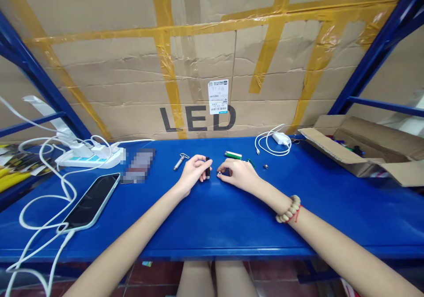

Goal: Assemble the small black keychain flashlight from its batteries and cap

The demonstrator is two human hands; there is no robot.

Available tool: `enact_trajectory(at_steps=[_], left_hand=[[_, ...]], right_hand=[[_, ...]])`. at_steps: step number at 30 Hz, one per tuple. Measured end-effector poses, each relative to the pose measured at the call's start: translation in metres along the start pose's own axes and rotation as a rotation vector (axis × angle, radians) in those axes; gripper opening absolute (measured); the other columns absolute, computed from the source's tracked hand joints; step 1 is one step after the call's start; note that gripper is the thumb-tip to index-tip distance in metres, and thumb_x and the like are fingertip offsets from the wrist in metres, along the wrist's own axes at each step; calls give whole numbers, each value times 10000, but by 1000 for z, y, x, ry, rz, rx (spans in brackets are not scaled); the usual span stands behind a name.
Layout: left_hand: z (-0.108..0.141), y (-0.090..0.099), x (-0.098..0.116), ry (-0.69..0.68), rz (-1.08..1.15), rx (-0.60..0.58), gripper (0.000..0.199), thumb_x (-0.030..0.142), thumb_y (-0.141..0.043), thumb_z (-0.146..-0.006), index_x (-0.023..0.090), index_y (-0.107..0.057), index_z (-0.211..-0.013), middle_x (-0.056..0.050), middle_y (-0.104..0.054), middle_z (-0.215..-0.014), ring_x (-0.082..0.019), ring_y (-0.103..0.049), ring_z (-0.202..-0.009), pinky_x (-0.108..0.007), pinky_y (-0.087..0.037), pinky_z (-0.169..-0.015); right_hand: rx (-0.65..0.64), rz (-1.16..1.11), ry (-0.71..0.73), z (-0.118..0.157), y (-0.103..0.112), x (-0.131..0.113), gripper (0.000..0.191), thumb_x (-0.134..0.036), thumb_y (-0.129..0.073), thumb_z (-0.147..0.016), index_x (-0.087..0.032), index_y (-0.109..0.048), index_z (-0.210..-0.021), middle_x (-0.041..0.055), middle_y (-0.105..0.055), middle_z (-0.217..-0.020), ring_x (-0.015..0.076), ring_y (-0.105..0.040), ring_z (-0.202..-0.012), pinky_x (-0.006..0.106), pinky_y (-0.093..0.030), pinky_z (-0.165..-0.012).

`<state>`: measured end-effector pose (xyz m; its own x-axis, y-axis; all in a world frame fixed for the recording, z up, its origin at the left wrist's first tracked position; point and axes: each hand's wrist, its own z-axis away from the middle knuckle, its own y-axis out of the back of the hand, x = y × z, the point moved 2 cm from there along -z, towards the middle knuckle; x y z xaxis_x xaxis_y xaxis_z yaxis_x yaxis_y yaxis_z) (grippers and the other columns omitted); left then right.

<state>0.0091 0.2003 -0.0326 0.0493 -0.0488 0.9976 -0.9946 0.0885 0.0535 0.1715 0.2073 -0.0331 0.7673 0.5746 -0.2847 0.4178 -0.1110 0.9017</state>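
Note:
My left hand point(195, 172) is closed around a slim black tube point(207, 169), held upright with a paler lower end. Just to its right, my right hand point(239, 173) pinches a small dark, shiny metal piece point(219, 173) between thumb and fingertips. A short gap separates the two parts. Behind my right hand lies a green tube point(232, 155) with a silvery end, and a small green loop-shaped piece point(251, 162). Further right is a tiny metal part point(266, 166). Left of my left hand lies a silver cylinder point(180, 161) with a wire loop at its top.
On the blue table point(212, 226), a charging phone point(92, 202), tangled white cables and a power strip point(91, 156) occupy the left. A white charger point(281, 138) lies at the back. An open cardboard box point(357, 149) sits right. A large taped carton point(198, 67) stands behind.

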Motion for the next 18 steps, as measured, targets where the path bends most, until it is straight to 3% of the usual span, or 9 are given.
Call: enact_trajectory(at_steps=[18], left_hand=[[-3,2,-6,15,34,23,296,366,-639,-725,141,-473,-819,-7,-615,-645,-43,-447,-366,-137,-326,-336]], right_hand=[[-7,-52,35,0,-1,-2,112,-268,-622,-769,-236,-653,-872,-34,-645,-844,94,-563,-650,204,-336,-541]])
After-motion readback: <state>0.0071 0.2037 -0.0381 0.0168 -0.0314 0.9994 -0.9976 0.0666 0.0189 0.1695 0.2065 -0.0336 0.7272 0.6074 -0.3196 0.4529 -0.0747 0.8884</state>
